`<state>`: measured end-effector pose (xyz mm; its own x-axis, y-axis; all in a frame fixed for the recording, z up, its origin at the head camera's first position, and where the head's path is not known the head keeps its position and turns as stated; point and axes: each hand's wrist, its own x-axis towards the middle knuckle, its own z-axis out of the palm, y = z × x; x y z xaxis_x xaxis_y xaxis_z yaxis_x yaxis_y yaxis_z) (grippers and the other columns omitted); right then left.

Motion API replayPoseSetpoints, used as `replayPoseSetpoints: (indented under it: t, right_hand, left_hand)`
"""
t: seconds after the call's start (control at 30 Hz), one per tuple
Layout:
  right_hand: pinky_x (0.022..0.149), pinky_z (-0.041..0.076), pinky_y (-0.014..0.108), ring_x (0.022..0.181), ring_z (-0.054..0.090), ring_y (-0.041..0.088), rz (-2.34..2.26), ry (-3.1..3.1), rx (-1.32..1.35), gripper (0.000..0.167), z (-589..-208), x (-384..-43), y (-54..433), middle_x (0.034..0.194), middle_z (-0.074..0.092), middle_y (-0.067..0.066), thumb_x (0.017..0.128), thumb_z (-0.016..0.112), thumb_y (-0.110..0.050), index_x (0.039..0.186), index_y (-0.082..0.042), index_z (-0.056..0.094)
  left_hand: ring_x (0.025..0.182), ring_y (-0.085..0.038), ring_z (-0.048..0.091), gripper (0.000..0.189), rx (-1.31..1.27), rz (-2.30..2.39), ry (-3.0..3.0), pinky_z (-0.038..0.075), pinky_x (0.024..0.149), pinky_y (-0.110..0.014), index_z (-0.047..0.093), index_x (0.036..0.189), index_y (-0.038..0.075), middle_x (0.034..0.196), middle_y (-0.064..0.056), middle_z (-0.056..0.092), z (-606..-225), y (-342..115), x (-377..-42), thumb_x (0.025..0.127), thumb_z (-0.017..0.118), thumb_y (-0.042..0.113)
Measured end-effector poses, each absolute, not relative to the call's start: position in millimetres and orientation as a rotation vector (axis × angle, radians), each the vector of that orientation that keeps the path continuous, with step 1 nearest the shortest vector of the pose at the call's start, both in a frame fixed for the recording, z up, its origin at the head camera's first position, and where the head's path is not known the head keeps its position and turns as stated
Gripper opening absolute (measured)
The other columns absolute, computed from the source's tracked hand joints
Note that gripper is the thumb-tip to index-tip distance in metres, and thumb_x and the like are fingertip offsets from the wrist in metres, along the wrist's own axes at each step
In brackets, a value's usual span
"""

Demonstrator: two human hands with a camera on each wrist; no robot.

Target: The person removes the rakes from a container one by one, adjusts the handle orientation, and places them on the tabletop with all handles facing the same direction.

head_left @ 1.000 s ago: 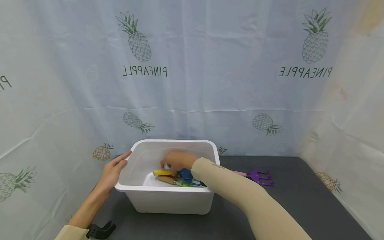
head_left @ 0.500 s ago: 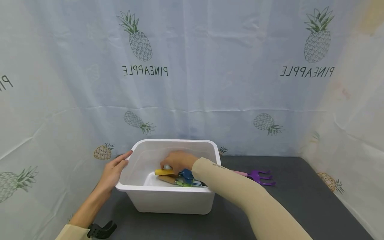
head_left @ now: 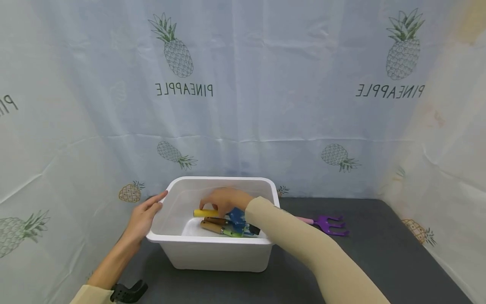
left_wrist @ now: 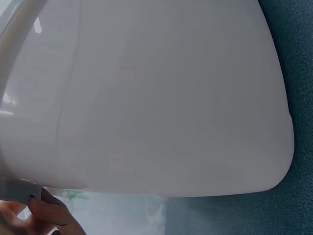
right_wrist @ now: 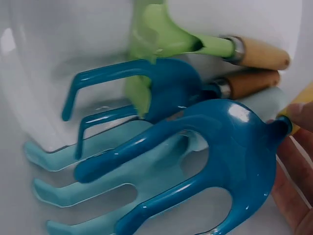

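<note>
My left hand (head_left: 140, 219) holds the left rim of a white plastic tub (head_left: 212, 253), thumb and fingers about the edge. Inside the tub, my right hand (head_left: 225, 199) grips the yellow handle (head_left: 205, 213) of a hand fork; its glossy blue tines (right_wrist: 234, 142) fill the right wrist view. Beneath lies a second blue fork (right_wrist: 176, 85) with a brown wooden handle. A light green tool (right_wrist: 161, 34) with a tan wooden handle is beside it, and a pale teal fork (right_wrist: 98, 156) lies under both blue ones. The right forearm hides part of the tub.
To the tub's right, a purple hand fork (head_left: 330, 223) with a pink handle lies on the dark table (head_left: 379, 249), partly behind the sleeve. A pineapple-print curtain (head_left: 243, 105) hangs behind. A black strap (head_left: 129, 292) shows at the left wrist.
My right hand has risen slightly, lifting the yellow handle away from the tools below, so the brown handle shows more. The left hand stays on the rim.
</note>
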<state>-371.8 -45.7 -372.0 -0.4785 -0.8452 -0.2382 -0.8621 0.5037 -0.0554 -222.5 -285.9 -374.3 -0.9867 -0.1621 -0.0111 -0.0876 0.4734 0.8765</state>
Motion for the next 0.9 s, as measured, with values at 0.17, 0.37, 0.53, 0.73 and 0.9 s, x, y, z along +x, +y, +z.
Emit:
replayPoseSetpoints:
  t: [0.17, 0.37, 0.53, 0.73, 0.9]
  right_hand:
    - [0.075, 0.054, 0.023, 0.090, 0.063, 0.012, 0.016, 2.469, -1.452, 0.066, -366, -374, -46, 0.110, 0.072, -0.002, 0.091, 0.074, -0.005, 0.145, -0.037, 0.054]
    - [0.076, 0.054, 0.022, 0.092, 0.064, 0.011, -0.059, 2.452, -1.458, 0.067, -363, -378, -45, 0.112, 0.073, -0.002, 0.092, 0.071, -0.003, 0.146, -0.039, 0.055]
    - [0.077, 0.054, 0.023, 0.094, 0.064, 0.011, -0.114, 2.430, -1.496, 0.067, -365, -383, -41, 0.116, 0.073, -0.001, 0.093, 0.068, -0.002, 0.147, -0.038, 0.054]
    - [0.073, 0.053, 0.022, 0.093, 0.064, 0.011, -0.153, 2.396, -1.488, 0.068, -359, -381, -40, 0.115, 0.073, -0.001, 0.093, 0.065, 0.000, 0.148, -0.038, 0.054]
    - [0.071, 0.053, 0.021, 0.093, 0.064, 0.013, -0.224, 2.377, -1.501, 0.071, -351, -378, -39, 0.117, 0.072, 0.000, 0.092, 0.062, 0.003, 0.149, -0.038, 0.053]
  left_hand:
    - [0.143, -0.039, 0.046, 0.052, 0.219, -1.568, -2.622, 0.049, 0.086, -0.025, 0.036, 0.162, 0.022, 0.168, -0.018, 0.032, -375, -287, -222, 0.112, 0.036, 0.037]
    - [0.144, -0.038, 0.045, 0.052, 0.221, -1.558, -2.621, 0.048, 0.087, -0.024, 0.039, 0.161, 0.022, 0.168, -0.017, 0.033, -375, -287, -221, 0.111, 0.038, 0.035]
    - [0.143, -0.038, 0.046, 0.051, 0.217, -1.572, -2.613, 0.049, 0.085, -0.023, 0.039, 0.161, 0.021, 0.168, -0.016, 0.033, -375, -286, -221, 0.112, 0.038, 0.035]
    - [0.141, -0.037, 0.048, 0.051, 0.225, -1.581, -2.617, 0.050, 0.084, -0.024, 0.038, 0.161, 0.023, 0.168, -0.016, 0.033, -376, -285, -224, 0.111, 0.039, 0.035]
    - [0.139, -0.037, 0.051, 0.051, 0.238, -1.616, -2.598, 0.053, 0.082, -0.024, 0.037, 0.162, 0.022, 0.167, -0.018, 0.034, -375, -284, -224, 0.112, 0.037, 0.033]
